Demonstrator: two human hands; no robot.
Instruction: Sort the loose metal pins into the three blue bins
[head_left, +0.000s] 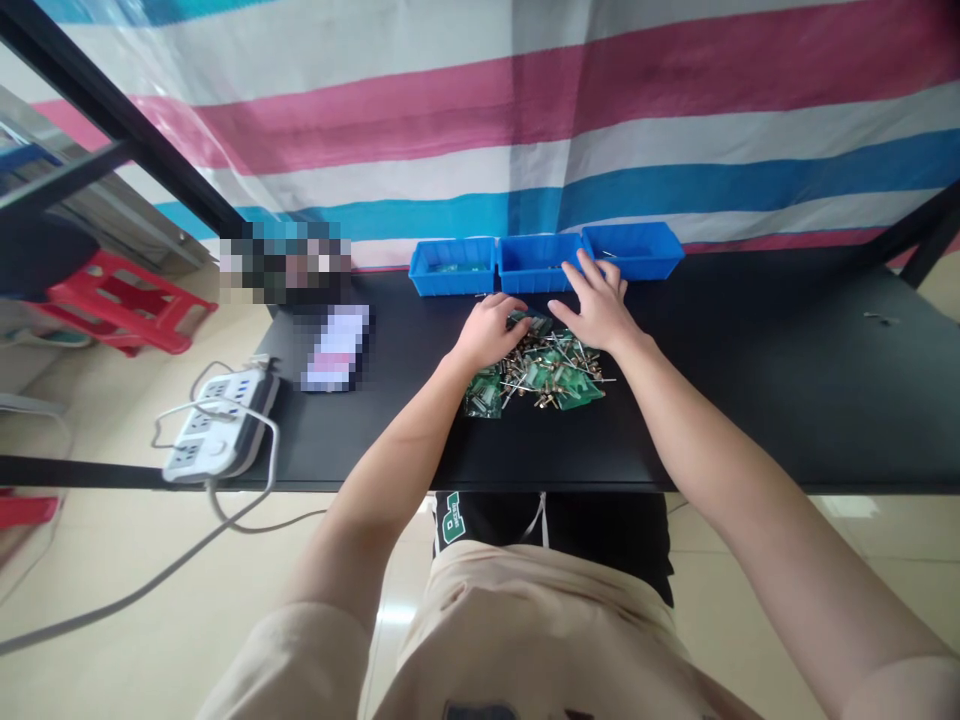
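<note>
Metal parts (551,396): slender, shiny, jumbled.

Nearer me than the middle blue bin (538,266), I had a loose heap (536,368): green pieces (579,391) jumbled with thin, criss-crossed metal parts (548,400).

Shiny metal rods (553,372), smooth plastic bins (541,280), matt tabletop (750,380).

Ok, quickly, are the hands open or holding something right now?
Left hand: partly curled at the pile of small metal parts; whether it holds any can't be told.
Right hand: open, spread near the middle blue bin, nothing visibly held.
</note>
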